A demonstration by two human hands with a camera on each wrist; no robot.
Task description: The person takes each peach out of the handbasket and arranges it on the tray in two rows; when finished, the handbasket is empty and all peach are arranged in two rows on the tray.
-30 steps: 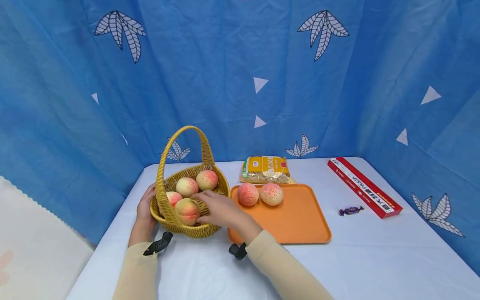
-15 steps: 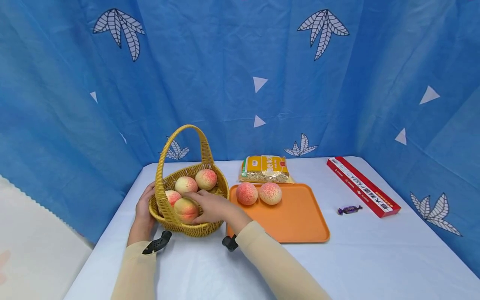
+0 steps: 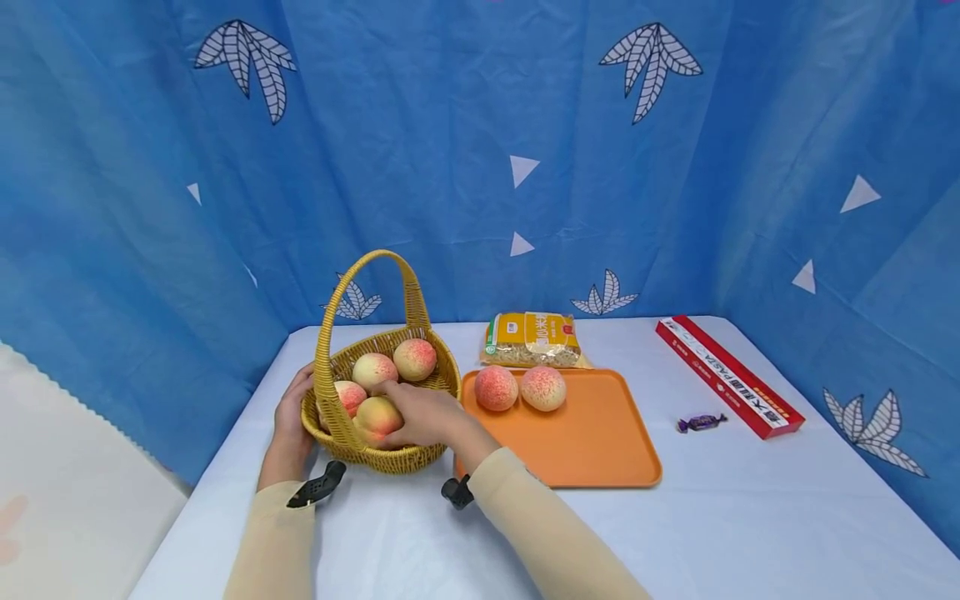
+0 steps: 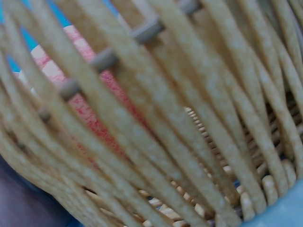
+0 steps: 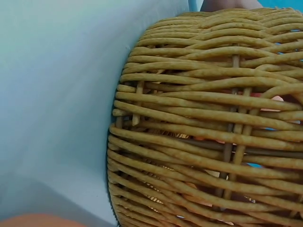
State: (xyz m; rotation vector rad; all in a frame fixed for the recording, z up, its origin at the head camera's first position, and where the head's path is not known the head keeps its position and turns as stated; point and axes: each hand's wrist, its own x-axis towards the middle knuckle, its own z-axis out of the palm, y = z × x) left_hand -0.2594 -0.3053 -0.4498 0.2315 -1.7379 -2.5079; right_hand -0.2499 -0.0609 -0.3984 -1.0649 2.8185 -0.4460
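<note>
A woven yellow basket point(image 3: 405, 461) with a tall arched handle stands at the left of the table. My left hand point(image 3: 291, 417) lies along its outer left wall, the fingertips near the rim; the thumb is out of sight. Inside the basket, my right hand point(image 3: 431, 414) holds the nearest peach point(image 3: 375, 419), fingers over its far side and thumb at its near right. Three other peaches show around it: a reddish one point(image 3: 351, 396), a pale one point(image 3: 373, 369) and a speckled one point(image 3: 416, 359). Weave point(image 4: 175, 113) fills the left wrist view; the right wrist view shows the outer wall point(image 5: 203, 104).
An orange tray point(image 3: 592, 442) lies right of the basket, with a red peach point(image 3: 496, 388) and a paler peach point(image 3: 543, 388) on it. Behind stands a yellow grain bag point(image 3: 531, 340). Farther right lie a purple-wrapped candy point(image 3: 701, 423) and a red pasta box point(image 3: 727, 375).
My right hand has moved slightly left and farther over the nearest peach, covering more of it. That peach seems slightly turned. My left hand and the basket stay in place.
</note>
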